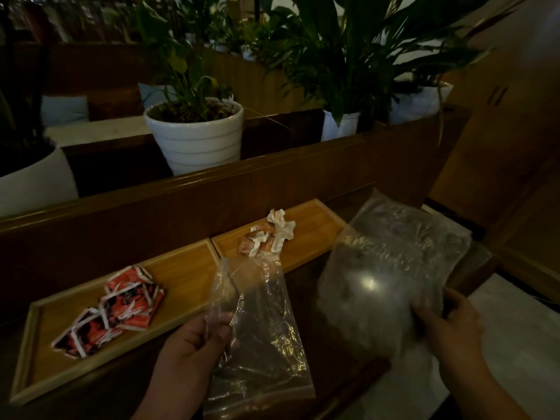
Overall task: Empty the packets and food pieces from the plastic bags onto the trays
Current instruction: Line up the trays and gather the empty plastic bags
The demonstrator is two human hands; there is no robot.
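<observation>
The fingers (222, 324) of the left hand (191, 347) are pinched shut on one edge of a small clear bag (260, 338), which hangs slack and looks empty, probably held clear so it can be laid aside. The right hand (451, 322) has its fingers curled closed on the near edge of a large clear bag (391, 268), which is crumpled and glare-lit; whether anything is left inside cannot be told. It lies on the right part of the dark wooden worktop (309, 286).

Beyond the hands stand two wooden trays. The left tray (181, 268) carries a heap of red packets (118, 307); the right tray (315, 219) carries a small pile of orange-and-white wrapped pieces (266, 237). The small bag's open mouth hangs just before this pile, partly covering the gap between the trays.

A raised wooden ledge runs behind the trays, with a white plant pot (197, 137) on it, so tipping room at the back is tight. Both trays have bare wood free.
</observation>
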